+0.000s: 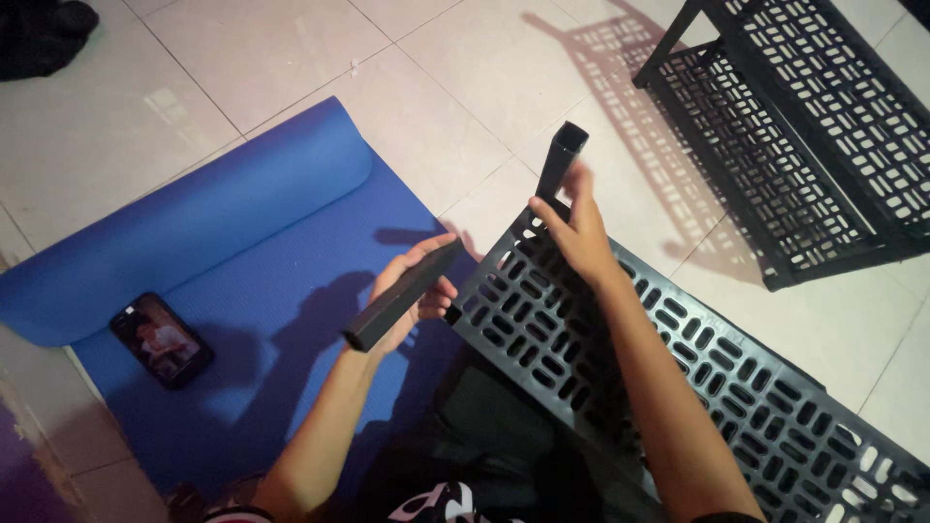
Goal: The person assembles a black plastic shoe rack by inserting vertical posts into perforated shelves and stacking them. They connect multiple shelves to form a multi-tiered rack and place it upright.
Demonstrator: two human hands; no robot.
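Observation:
My left hand point(412, 291) grips a black square plastic tube point(402, 297), held slanted over the blue mat. My right hand point(573, 228) holds a second black tube point(562, 160) standing upright at the far corner of a black slotted plastic shelf panel point(697, 378). That panel lies tilted across my lap and stretches to the lower right. The foot of the upright tube is hidden behind my fingers, so I cannot tell whether it sits in the corner socket.
A blue mat point(242, 252) with its far end rolled covers the tiled floor at left, a phone point(160, 339) with a lit screen lying on it. An assembled black slotted rack point(804, 126) rests at top right. A dark bundle point(39, 34) lies at top left.

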